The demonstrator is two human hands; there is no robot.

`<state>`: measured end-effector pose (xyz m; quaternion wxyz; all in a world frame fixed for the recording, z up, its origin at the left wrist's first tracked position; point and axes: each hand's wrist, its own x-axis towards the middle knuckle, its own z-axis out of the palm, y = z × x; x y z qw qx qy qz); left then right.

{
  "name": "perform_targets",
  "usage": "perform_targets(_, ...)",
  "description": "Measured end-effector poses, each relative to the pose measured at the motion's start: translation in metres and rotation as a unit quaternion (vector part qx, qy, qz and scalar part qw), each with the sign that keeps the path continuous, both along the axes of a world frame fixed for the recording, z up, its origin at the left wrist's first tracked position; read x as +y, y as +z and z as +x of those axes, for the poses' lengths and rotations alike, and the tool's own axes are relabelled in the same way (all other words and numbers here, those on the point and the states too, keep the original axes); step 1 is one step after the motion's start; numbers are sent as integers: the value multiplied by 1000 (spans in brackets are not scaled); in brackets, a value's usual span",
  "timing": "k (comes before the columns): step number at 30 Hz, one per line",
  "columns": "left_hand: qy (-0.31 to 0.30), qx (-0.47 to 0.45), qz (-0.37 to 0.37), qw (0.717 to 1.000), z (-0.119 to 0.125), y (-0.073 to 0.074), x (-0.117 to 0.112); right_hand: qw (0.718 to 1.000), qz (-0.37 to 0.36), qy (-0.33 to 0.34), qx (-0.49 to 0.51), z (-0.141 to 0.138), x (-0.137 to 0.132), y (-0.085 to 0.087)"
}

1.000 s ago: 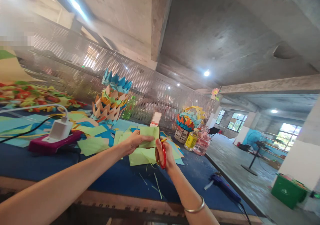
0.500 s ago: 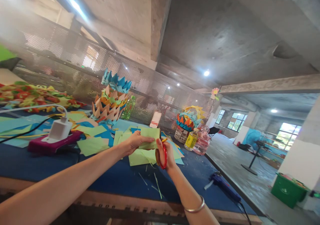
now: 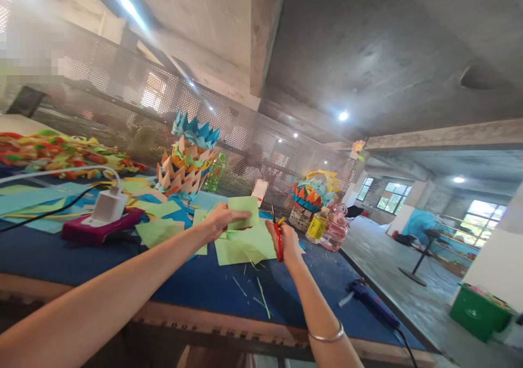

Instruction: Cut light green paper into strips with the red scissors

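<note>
My left hand point(image 3: 220, 221) pinches a light green square of paper point(image 3: 244, 211) by its left side, thumb on top. A short way to the right, my right hand point(image 3: 289, 241) grips red-handled scissors point(image 3: 279, 242), their dark blades pointing up and away, apart from the paper. Below both hands lie more light green paper sheets point(image 3: 235, 251) in a loose overlapping stack. Thin green paper strips point(image 3: 263, 297) are scattered on the blue tabletop point(image 3: 196, 289) nearer to me.
A purple power strip point(image 3: 87, 230) with a white charger point(image 3: 109, 207) sits at left. Folded-paper crowns point(image 3: 183, 174) stand behind, near a heap of coloured paper pieces point(image 3: 61, 152). Bottles point(image 3: 317, 225) and a paper basket point(image 3: 301, 215) are at right, with a blue glue gun point(image 3: 373, 302) closer.
My right hand and the scissors have moved right, away from the paper's edge. My left hand still holds the green square. The view has shifted slightly.
</note>
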<state>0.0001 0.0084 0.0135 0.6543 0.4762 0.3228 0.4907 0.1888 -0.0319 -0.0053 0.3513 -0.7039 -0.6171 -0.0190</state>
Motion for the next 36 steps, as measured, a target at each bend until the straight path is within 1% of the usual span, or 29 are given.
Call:
perform_targets(2, 10, -13, -6, 1000, -1, 1, 2, 999, -43, -10, -26, 17, -1, 5)
perform_targets(4, 20, -23, -16, 999, -2, 1, 3, 992, -89, -57, -63, 35, -2, 7)
perform_targets(7, 27, -24, -17, 999, -3, 2, 4, 974, -154, -124, -113, 59, -4, 5)
perform_targets(9, 19, -24, -9, 999, -4, 2, 5, 963, -193, -136, -132, 70, -6, 4)
perform_targets(12, 17, -23, -2, 1000, -4, 1, 8, 954, -227, -139, -138, 79, -11, 4)
perform_targets(16, 29, -24, 5, 999, -4, 0, 9, 941, -246, -181, -147, 85, -21, 9)
perform_targets(19, 26, -20, 12, 999, -4, -1, 9, 927, -275, -193, -167, 84, -27, 11)
perform_targets(20, 25, -18, 13, 999, -4, -1, 10, 927, -267, -193, -179, 80, -27, 11)
perform_targets(21, 24, -18, 12, 999, -4, -2, 10, 934, -239, -186, -192, 76, -27, 10)
perform_targets(22, 25, -17, 8, 999, -4, -3, 11, 946, -194, -162, -202, 69, -24, 8)
perform_targets(23, 29, -16, 4, 999, -3, -4, 12, 961, -145, -117, -206, 62, -21, 5)
perform_targets(24, 34, -14, -1, 999, -3, -5, 14, 974, -98, -51, -196, 53, -17, 2)
perform_targets(25, 38, -12, -4, 999, -3, -5, 15, 982, -69, 36, -171, 43, -13, -2)
perform_targets(26, 42, -10, -6, 999, -3, -6, 16, 982, -66, 112, -140, 34, -8, -6)
perform_targets(27, 45, -7, -6, 999, -3, -7, 17, 978, -65, 164, -114, 26, -4, -10)
perform_targets(28, 46, -5, -4, 999, -3, -7, 18, 972, -74, 200, -101, 18, 0, -14)
perform_targets(29, 48, -4, -2, 999, -3, -7, 18, 966, -89, 222, -102, 12, 2, -17)
perform_targets(31, 47, -1, 3, 999, -2, -6, 18, 957, -122, 231, -125, 4, 5, -21)
perform_targets(33, 45, -1, 8, 999, -2, -5, 16, 954, -151, 217, -145, -1, 6, -21)
perform_targets(36, 38, -12, 7, 999, -2, -3, 13, 955, -185, 195, -123, -6, 6, -16)
